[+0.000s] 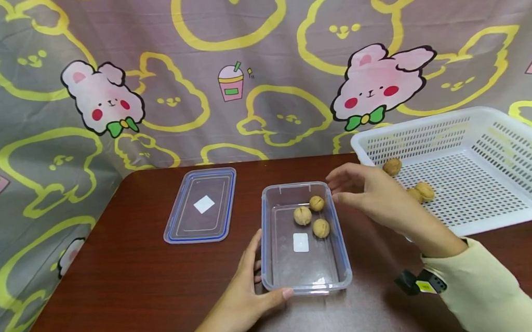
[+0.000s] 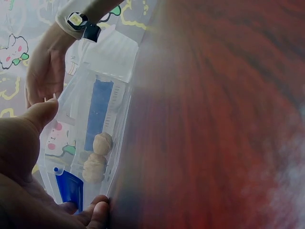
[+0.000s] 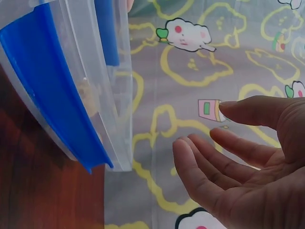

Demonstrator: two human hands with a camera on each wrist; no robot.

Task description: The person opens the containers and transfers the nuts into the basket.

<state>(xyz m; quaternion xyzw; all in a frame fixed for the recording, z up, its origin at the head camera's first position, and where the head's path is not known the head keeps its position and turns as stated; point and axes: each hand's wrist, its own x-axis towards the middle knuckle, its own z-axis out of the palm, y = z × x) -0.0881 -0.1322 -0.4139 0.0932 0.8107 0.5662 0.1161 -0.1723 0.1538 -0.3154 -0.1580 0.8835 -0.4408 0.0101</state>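
A clear plastic food container (image 1: 285,274) stands on the table with three walnuts (image 1: 302,216) in its far half and a white label on its floor. My left hand (image 1: 245,292) grips its near left corner, thumb at the near rim and fingers along the left wall. In the left wrist view the fingers (image 2: 99,213) curl round the container's end, beside a blue clip (image 2: 70,190). My right hand (image 1: 366,192) is beside the far right corner, fingers loosely bent and holding nothing. The right wrist view shows a gap between that hand (image 3: 243,164) and the container wall (image 3: 121,119).
A white perforated basket (image 1: 473,170) at the right holds a few walnuts (image 1: 392,166) near its left side; my right forearm passes over its near left corner. The container's lid (image 1: 204,220), blue-sealed with a white label, lies at the left. A patterned curtain (image 1: 280,107) hangs behind the table.
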